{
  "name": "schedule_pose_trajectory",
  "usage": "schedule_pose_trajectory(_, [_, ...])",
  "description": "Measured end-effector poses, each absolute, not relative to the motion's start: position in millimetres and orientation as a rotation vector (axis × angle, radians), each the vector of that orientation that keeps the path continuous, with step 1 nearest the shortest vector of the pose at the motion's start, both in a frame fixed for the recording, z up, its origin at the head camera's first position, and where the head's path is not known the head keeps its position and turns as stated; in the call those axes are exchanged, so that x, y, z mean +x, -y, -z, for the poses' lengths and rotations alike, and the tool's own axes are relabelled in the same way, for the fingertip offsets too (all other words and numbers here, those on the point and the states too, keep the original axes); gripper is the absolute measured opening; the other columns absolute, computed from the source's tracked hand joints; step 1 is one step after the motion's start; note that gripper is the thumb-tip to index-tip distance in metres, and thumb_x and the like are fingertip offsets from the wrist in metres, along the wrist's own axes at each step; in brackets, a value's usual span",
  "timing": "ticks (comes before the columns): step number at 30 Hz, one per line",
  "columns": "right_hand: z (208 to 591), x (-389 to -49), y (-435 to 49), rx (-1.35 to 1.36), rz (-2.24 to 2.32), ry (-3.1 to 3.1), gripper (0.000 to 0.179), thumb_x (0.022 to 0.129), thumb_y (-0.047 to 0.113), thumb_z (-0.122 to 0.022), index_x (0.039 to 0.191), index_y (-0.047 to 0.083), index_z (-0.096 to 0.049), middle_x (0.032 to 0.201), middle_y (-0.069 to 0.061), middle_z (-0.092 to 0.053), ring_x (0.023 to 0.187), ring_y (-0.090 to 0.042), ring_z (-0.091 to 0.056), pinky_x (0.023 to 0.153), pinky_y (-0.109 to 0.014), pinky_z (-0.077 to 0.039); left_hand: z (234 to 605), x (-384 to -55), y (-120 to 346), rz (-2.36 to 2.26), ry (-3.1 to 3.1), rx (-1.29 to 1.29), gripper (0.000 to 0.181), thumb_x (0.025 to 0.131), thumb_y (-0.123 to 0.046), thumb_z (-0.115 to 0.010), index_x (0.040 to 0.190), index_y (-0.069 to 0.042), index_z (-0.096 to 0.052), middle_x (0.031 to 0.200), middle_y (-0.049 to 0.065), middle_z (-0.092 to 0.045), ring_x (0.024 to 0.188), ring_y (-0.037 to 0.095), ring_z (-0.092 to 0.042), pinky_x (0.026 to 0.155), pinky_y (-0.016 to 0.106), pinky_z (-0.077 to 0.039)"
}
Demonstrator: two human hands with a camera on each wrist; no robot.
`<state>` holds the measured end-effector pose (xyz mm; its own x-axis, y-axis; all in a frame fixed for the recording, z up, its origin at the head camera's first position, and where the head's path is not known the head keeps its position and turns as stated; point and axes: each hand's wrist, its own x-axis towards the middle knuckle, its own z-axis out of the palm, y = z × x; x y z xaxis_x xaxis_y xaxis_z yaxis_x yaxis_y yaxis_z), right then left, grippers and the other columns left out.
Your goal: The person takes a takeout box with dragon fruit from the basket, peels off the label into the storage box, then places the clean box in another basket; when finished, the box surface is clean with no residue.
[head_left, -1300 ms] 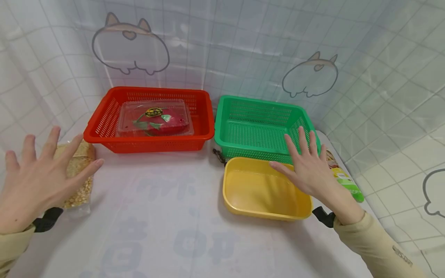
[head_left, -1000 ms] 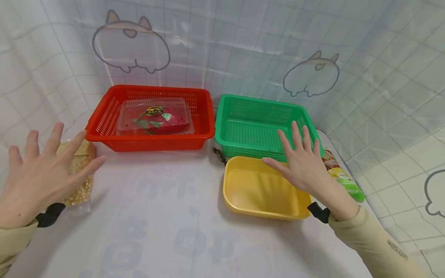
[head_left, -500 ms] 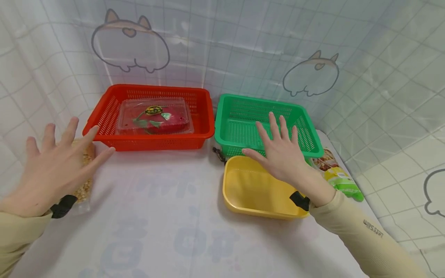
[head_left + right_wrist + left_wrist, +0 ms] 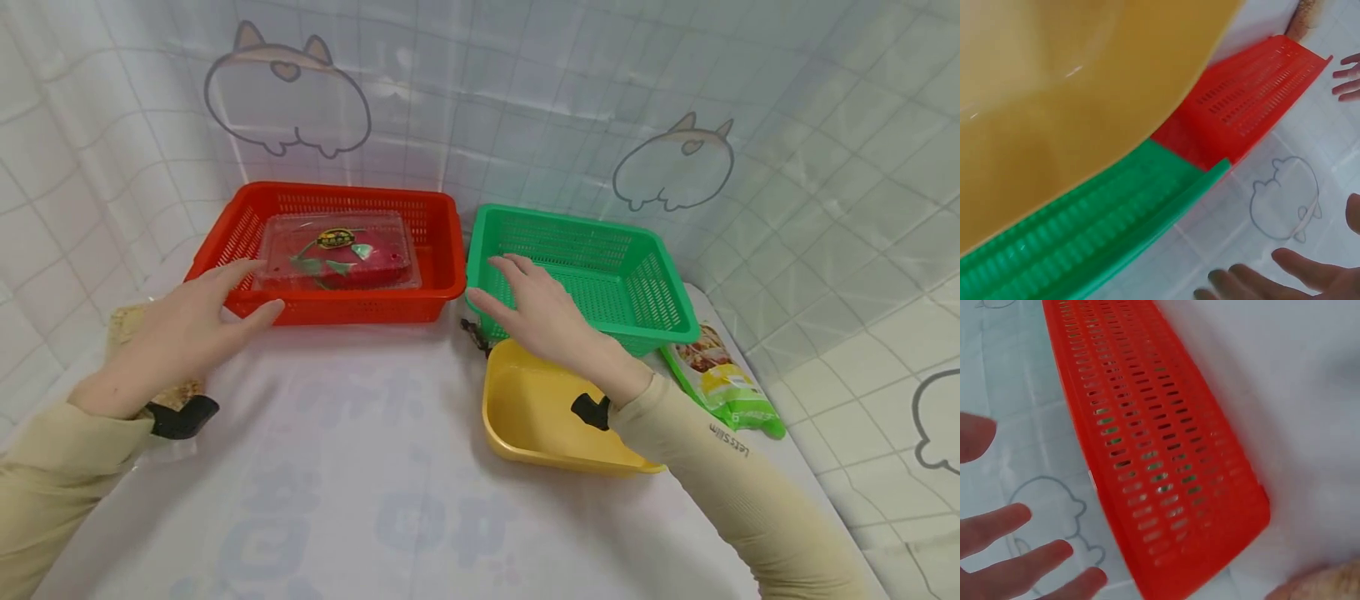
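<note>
In the head view my left hand [image 4: 187,325] is over the near left corner of the red basket [image 4: 345,312], thumb apart from the fingers, holding nothing. Inside that basket lies a clear plastic box [image 4: 300,229] with a pink-red dragon fruit [image 4: 378,258] and a dark label. My right hand [image 4: 543,312] hovers over the near left part of the green basket [image 4: 652,287], its fingers relaxed and holding nothing. Under its wrist stands a yellow basin [image 4: 525,417]. The left wrist view shows spread fingers [image 4: 1029,569] beside the red basket's wall.
A bag of yellowish grains [image 4: 127,325] lies at left, partly hidden by my left arm. A green and yellow food packet [image 4: 723,379] lies at right beside the green basket. A small dark object [image 4: 475,335] sits between the baskets. A patterned curtain [image 4: 487,125] hangs behind.
Both hands move inward: the left goes right toward the red basket, the right goes left over the green basket. Their spread fingers relax and draw closer together. Baskets and basin stay put.
</note>
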<state>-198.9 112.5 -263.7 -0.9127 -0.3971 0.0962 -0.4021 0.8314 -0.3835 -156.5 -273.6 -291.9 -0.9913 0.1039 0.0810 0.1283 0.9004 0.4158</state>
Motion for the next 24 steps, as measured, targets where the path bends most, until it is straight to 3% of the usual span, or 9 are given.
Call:
schedule_pose_trajectory(6, [259.2,-212.0,-90.3,0.662,-0.906,3.016,0.070,0.099,0.062,-0.045,0.153,0.018,-0.038,0.155,0.000,-0.041,0.141,-0.022,-0.040,0.115,-0.045,-0.038,288.9,-170.0,273.9,0.843,2.988,-0.070,0.078,0.098,-0.057,-0.047,0.159,-0.012,-0.025,0.153,0.031,-0.035,0.131,0.056,-0.036,0.094,0.078,-0.035])
schedule_pose_trajectory(11, [258.0,-223.6,-70.6,0.556,-1.221,3.036,0.070,0.097,0.060,-0.051,0.152,0.020,-0.037,0.152,0.001,-0.044,0.136,-0.020,-0.044,0.108,-0.042,-0.045,287.0,-182.2,272.4,1.140,2.917,-0.033,0.076,0.099,-0.056,-0.047,0.158,-0.013,-0.026,0.158,0.025,-0.031,0.139,0.051,-0.032,0.102,0.073,-0.035])
schedule_pose_trajectory(15, [258.7,-231.4,-51.4,0.429,-1.434,3.059,0.070,0.096,0.056,-0.055,0.153,0.019,-0.034,0.153,-0.002,-0.042,0.137,-0.021,-0.042,0.108,-0.043,-0.046,287.9,-194.2,269.3,1.318,2.828,-0.012,0.071,0.100,-0.052,-0.048,0.156,-0.011,-0.031,0.157,0.022,-0.035,0.140,0.046,-0.036,0.105,0.057,-0.041])
schedule_pose_trajectory(17, [259.0,-235.9,-41.0,0.377,-1.500,3.081,0.072,0.096,0.055,-0.056,0.153,0.019,-0.032,0.155,-0.003,-0.040,0.138,-0.021,-0.040,0.108,-0.044,-0.046,288.3,-200.3,269.5,1.364,2.800,0.001,0.070,0.100,-0.050,-0.048,0.155,-0.010,-0.032,0.155,0.022,-0.037,0.136,0.042,-0.041,0.100,0.044,-0.046])
schedule_pose_trajectory(19, [258.6,-242.1,-31.2,0.346,-1.551,3.098,0.074,0.096,0.054,-0.057,0.154,0.017,-0.030,0.155,-0.004,-0.039,0.138,-0.022,-0.040,0.109,-0.044,-0.046,287.5,-206.6,271.2,1.391,2.803,0.020,0.072,0.100,-0.051,-0.047,0.156,-0.010,-0.030,0.155,0.023,-0.036,0.131,0.041,-0.044,0.095,0.038,-0.047])
schedule_pose_trajectory(21, [256.8,-248.5,-23.4,0.325,-1.581,3.126,0.075,0.096,0.053,-0.058,0.155,0.016,-0.029,0.155,-0.003,-0.038,0.139,-0.022,-0.038,0.111,-0.045,-0.043,285.3,-213.4,274.4,1.428,2.819,0.023,0.074,0.100,-0.053,-0.046,0.157,-0.009,-0.028,0.156,0.023,-0.033,0.130,0.040,-0.042,0.097,0.040,-0.045])
schedule_pose_trajectory(24, [253.5,-259.5,-13.7,0.329,-1.604,3.170,0.075,0.096,0.052,-0.059,0.155,0.015,-0.029,0.154,-0.002,-0.038,0.138,-0.023,-0.038,0.113,-0.047,-0.041,280.8,-225.0,281.6,1.475,2.884,0.020,0.078,0.100,-0.054,-0.045,0.158,-0.008,-0.022,0.160,0.026,-0.024,0.139,0.044,-0.032,0.108,0.061,-0.034])
